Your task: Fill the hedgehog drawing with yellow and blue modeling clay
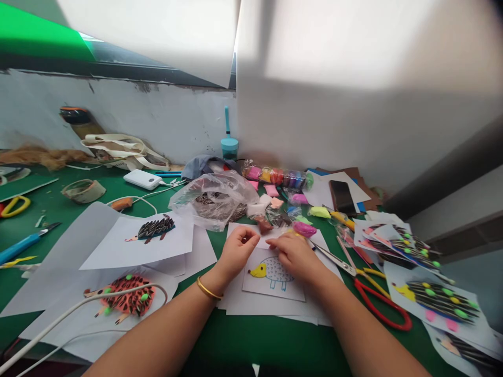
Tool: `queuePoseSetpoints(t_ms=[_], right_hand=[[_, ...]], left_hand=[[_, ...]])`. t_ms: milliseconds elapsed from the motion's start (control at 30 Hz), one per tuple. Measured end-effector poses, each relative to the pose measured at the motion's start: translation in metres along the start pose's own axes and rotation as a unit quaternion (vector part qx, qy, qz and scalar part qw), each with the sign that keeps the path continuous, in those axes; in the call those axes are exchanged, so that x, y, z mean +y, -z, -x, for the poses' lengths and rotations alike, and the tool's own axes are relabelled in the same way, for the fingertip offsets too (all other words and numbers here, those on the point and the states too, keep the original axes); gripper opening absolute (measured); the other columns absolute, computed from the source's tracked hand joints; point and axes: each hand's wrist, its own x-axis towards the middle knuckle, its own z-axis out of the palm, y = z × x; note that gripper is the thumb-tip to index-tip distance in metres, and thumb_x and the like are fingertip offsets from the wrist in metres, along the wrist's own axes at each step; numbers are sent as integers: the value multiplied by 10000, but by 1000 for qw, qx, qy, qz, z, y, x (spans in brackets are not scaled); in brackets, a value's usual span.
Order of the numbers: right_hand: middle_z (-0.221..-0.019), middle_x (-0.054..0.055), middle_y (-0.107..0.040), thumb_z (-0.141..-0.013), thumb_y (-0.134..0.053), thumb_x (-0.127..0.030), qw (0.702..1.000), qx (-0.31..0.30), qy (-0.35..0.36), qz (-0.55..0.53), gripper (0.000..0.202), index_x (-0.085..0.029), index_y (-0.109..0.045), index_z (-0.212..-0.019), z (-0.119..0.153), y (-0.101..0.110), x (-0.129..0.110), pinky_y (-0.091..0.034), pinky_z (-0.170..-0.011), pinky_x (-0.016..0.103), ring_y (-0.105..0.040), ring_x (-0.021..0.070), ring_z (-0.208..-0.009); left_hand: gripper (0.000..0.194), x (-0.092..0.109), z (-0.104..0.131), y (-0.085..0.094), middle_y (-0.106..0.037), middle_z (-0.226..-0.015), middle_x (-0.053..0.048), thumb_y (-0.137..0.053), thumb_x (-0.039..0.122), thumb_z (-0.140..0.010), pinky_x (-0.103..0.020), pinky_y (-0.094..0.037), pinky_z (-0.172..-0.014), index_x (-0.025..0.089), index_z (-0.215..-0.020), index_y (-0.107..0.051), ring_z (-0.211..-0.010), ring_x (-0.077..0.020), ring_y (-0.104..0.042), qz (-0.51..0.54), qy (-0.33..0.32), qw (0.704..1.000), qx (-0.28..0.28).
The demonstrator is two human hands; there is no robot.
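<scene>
On a small white card lies a drawing of a hedgehog with a yellow face, blue outline and blue legs. My left hand is over the card's upper left, its thumb and forefinger curled together in a pinch. My right hand covers the drawing's upper right, fingers bent inward toward the left hand. Anything between the fingertips of either hand is too small or hidden to make out. Just beyond them sit a brown clay packet and a magenta clay packet.
Scissors with red and yellow handles lie right of the papers. A plastic bag of seeds and a phone are farther back. Finished seed hedgehogs lie left, more right. A white cable crosses the left.
</scene>
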Motion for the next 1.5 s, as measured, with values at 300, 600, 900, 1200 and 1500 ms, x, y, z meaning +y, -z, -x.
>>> queuePoseSetpoints(t_ms=[300, 600, 900, 1200, 1500], right_hand=[[-1117, 82, -709, -852, -483, -109, 997, 75, -14, 22, 389, -198, -662, -1186, 0, -7, 6, -427, -921, 398, -572, 239, -1039], [-1120, 74, -695, -878, -470, -105, 999, 48, -4, 23, 384, -194, -661, -1200, -3, -10, -6, -408, -927, 385, -546, 236, -1033], [-1075, 84, -636, -890, -514, -187, 996, 1, -16, 86, 392, -262, -647, -1251, -15, -14, -25, -359, -890, 379, -509, 245, -1020], [-1049, 79, -612, -909, -509, -253, 989, -26, -36, 141, 381, -299, -631, -1267, -23, -17, -31, -337, -867, 387, -495, 255, -1026], [-1023, 81, -613, -897, -524, -259, 988, -26, -39, 146, 370, -315, -651, -1240, -22, -15, -36, -327, -842, 383, -488, 251, -994]], left_hand=[[138, -7, -4, -1, -646, -927, -37, -639, 235, -855, -365, -399, -832, 273, -922, -753, -946, -219, -559, -366, -75, 927, -34], [260, -10, -6, 1, -702, -1023, -61, -512, 236, -922, -378, -406, -876, 263, -1051, -736, -1006, -236, -590, -369, -43, 926, -71], [368, -11, -8, 9, -719, -1035, -67, -437, 97, -874, -353, -453, -894, 204, -1161, -641, -988, -223, -640, -300, -21, 953, -30], [396, -7, -5, 8, -704, -1051, -70, -440, 59, -852, -360, -433, -934, 193, -1181, -612, -1010, -220, -624, -322, -12, 946, -36], [401, -9, -5, 7, -698, -1070, -74, -438, 65, -859, -356, -426, -945, 196, -1198, -608, -1024, -221, -617, -319, -20, 947, -33]])
